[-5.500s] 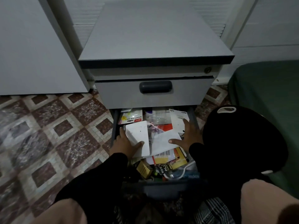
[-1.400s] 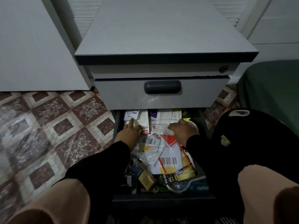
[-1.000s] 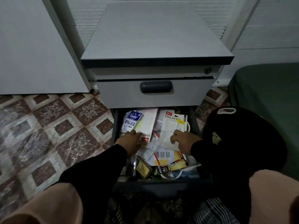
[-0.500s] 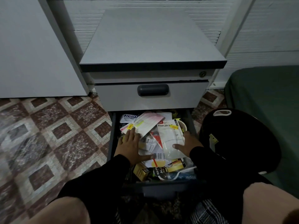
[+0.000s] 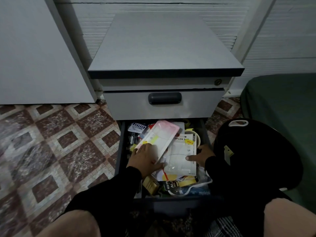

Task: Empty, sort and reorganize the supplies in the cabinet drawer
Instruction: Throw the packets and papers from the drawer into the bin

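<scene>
The open bottom drawer (image 5: 119, 151) of the grey pedestal cabinet (image 5: 162, 48) is heaped with loose supplies, none yet lifted out; the emptying step looks barely begun. The left hand (image 5: 145, 159) lies flat with straight fingers on the lower end of a long clear plastic packet with a pink top and yellow label (image 5: 160, 139), pressing it rather than gripping. The right hand (image 5: 201, 155) rests at the right edge of a white blister pack printed "STAPLER" (image 5: 181, 156), thumb laid across its face; whether the other fingers curl under the pack cannot be told.

Risks as I judge them:

1. The 2 packets overlap and are slick. Lifting the pile by pressure alone could let the upper packet slide off and fall back, or onto the patterned tile floor (image 5: 59, 142).
2. A roll of tape (image 5: 196, 135) sits at the back right, just beside the blister pack. Dragging the pack could tip it deeper under the closed upper drawer (image 5: 164, 105).
3. Small dark items at the left back (image 5: 132, 137), too dim to identify, could scatter if the packet is swept sideways.
4. The yellow-and-black packets (image 5: 177, 183) and small brown box (image 5: 150, 184) at the front are buried under the heap; pulling from above may snag them.

A black bag (image 5: 256, 159) crowds the right arm.
</scene>
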### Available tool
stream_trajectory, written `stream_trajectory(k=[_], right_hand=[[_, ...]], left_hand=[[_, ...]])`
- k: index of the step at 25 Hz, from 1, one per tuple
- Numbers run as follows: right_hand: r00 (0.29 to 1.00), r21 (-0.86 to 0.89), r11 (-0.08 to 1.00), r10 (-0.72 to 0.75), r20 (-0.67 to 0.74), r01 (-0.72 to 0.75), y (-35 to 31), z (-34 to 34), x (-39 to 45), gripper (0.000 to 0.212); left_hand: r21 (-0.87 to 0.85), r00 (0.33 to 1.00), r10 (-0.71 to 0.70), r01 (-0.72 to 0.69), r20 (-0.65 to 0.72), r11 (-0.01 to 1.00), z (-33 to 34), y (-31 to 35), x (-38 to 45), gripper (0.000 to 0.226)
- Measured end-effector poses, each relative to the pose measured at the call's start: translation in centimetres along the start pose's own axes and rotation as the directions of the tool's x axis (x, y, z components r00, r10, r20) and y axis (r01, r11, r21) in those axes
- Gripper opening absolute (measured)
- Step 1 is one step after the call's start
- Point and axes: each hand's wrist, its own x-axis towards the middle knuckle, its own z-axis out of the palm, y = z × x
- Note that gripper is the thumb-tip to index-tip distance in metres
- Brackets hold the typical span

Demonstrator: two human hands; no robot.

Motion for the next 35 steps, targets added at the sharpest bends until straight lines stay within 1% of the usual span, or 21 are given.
stream_trajectory(k=[1, 2, 3, 4, 6, 7, 10, 13, 15, 17, 19, 22, 26, 28, 31, 33, 35], right_hand=[[0.999, 0.055, 0.998, 0.013, 0.046, -0.016, 0.1, 0.1, 0.3, 0.064], [0.996, 0.105, 0.994, 0.018, 0.091, -0.028, 0.3, 0.2, 0.7, 0.049], [0.992, 0.143, 0.989, 0.015, 0.127, -0.034, 0.4, 0.3, 0.7, 0.029], [0.989, 0.156, 0.987, 0.020, 0.146, -0.043, 0.1, 0.2, 0.1, 0.015], [0.989, 0.164, 0.985, 0.037, 0.146, -0.061, -0.2, -0.1, -0.7, 0.023], [0.987, 0.164, 0.984, 0.047, 0.156, -0.073, -0.3, -0.3, -1.1, 0.025], [0.982, 0.185, 0.979, 0.058, 0.179, -0.091, -0.3, -1.0, -1.4, 0.023], [0.987, 0.183, 0.981, 0.035, 0.158, -0.064, -0.3, -1.8, -1.5, 0.013], [0.989, 0.188, 0.982, -0.013, 0.150, -0.015, -0.2, -2.6, -1.7, 0.024], [0.984, 0.194, 0.981, -0.052, 0.169, 0.018, -0.2, -3.7, -2.1, 0.038], [0.983, 0.245, 0.969, -0.064, 0.169, 0.021, -0.1, -5.0, -2.8, 0.040], [0.990, 0.235, 0.970, -0.087, 0.112, 0.058, 0.7, -7.6, -4.4, 0.037], [0.997, 0.287, 0.956, -0.076, 0.022, 0.066, 3.1, -12.2, -5.1, 0.034], [0.998, 0.286, 0.957, -0.040, -0.037, 0.049, 4.3, -15.0, -5.0, 0.032], [0.994, 0.315, 0.949, 0.009, -0.113, 0.028, 6.9, -19.4, -4.4, 0.033], [0.985, 0.380, 0.925, 0.063, -0.163, 0.004, 8.1, -21.8, -4.5, 0.034], [0.975, 0.474, 0.880, 0.129, -0.179, -0.029, 8.7, -23.4, -4.9, 0.034]], left_hand=[[-0.001, 1.000, 0.001, -0.001, -0.014, 1.000, 0.0, 0.1, 0.0, 0.086], [-0.005, 1.000, 0.002, -0.003, -0.027, 1.000, -0.1, 0.3, -0.1, 0.090], [0.001, 1.000, 0.003, -0.003, -0.024, 1.000, -0.1, 0.4, 0.0, 0.094], [0.031, 1.000, 0.007, -0.007, -0.015, 1.000, -0.1, 0.6, 0.0, 0.096], [0.117, 1.000, 0.011, -0.012, 0.005, 0.993, -0.1, 0.9, -0.1, 0.087], [0.129, 1.000, 0.008, -0.009, 0.004, 0.992, 0.0, 1.0, -0.1, 0.081], [0.074, 1.000, 0.016, -0.015, -0.011, 0.997, -0.2, 0.8, 0.0, 0.070], [0.029, 1.000, -0.001, 0.001, 0.007, 1.000, -0.8, 0.5, -0.2, 0.068], [-0.002, 1.000, -0.018, 0.018, 0.003, 1.000, -1.3, 0.5, -0.5, 0.070], [-0.084, 0.999, -0.043, 0.042, -0.010, 0.996, -1.8, 1.0, -0.8, 0.070], [-0.165, 0.997, -0.072, 0.068, -0.015, 0.984, -2.2, 2.1, -1.0, 0.071], [-0.250, 0.999, -0.047, 0.052, 0.028, 0.967, -2.6, 5.1, -0.8, 0.072], [-0.253, 0.997, 0.027, -0.009, 0.067, 0.967, -3.2, 11.0, 0.4, 0.071], [-0.285, 0.996, 0.049, -0.024, 0.081, 0.958, -3.3, 14.2, 1.1, 0.070], [-0.334, 0.987, 0.124, -0.082, 0.106, 0.939, -3.2, 19.5, 2.2, 0.073], [-0.372, 0.980, 0.164, -0.112, 0.111, 0.922, -3.3, 22.8, 2.7, 0.073], [-0.420, 0.977, 0.185, -0.124, 0.108, 0.899, -3.4, 25.5, 3.1, 0.067]])
